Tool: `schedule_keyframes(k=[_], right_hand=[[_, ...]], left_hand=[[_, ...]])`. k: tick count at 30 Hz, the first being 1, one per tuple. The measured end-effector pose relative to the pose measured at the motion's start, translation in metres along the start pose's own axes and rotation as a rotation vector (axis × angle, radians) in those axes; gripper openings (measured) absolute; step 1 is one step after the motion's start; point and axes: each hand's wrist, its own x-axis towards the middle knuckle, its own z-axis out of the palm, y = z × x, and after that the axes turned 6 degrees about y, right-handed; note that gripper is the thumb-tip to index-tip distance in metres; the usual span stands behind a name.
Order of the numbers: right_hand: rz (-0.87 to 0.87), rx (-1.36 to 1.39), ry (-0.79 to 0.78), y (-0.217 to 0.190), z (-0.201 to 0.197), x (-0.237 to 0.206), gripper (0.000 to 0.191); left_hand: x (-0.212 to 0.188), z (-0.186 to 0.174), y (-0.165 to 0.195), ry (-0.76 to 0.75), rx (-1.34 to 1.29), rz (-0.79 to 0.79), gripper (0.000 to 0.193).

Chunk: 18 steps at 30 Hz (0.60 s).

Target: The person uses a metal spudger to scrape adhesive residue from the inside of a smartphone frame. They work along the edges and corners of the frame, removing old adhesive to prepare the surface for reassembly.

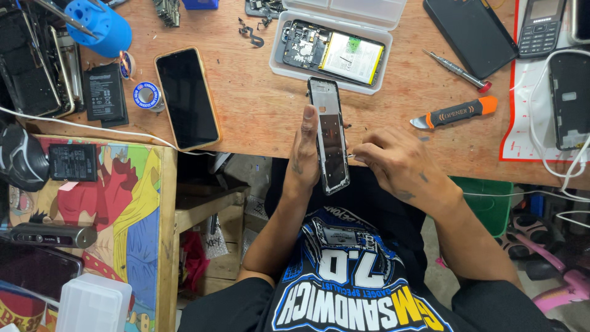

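Observation:
My left hand (303, 154) grips a bare phone frame (329, 132) by its left edge and holds it upright over the front edge of the wooden bench (258, 104). My right hand (396, 163) is at the frame's right edge, its fingers pinched on a thin metal tool (351, 156) whose tip touches the frame. An opened phone with its battery showing (335, 54) lies in a clear plastic tray (276, 58) just beyond the frame.
A dark-screened phone in a tan case (187, 98) lies left of my hands. An orange-handled pry tool (458, 112) and a small screwdriver (458, 71) lie to the right. Loose batteries, a tape roll (147, 95), other phones and white cables crowd both sides.

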Motion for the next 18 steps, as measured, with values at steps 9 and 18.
schedule_keyframes(k=[9, 18], right_hand=[[0.085, 0.134, 0.096, 0.002, 0.0, -0.002, 0.026], [0.267, 0.357, 0.208, 0.002, 0.013, -0.018, 0.009]], left_hand=[[0.002, -0.001, -0.004, -0.003, -0.002, 0.025, 0.103], [0.008, -0.008, -0.007, -0.117, -0.228, 0.001, 0.09]])
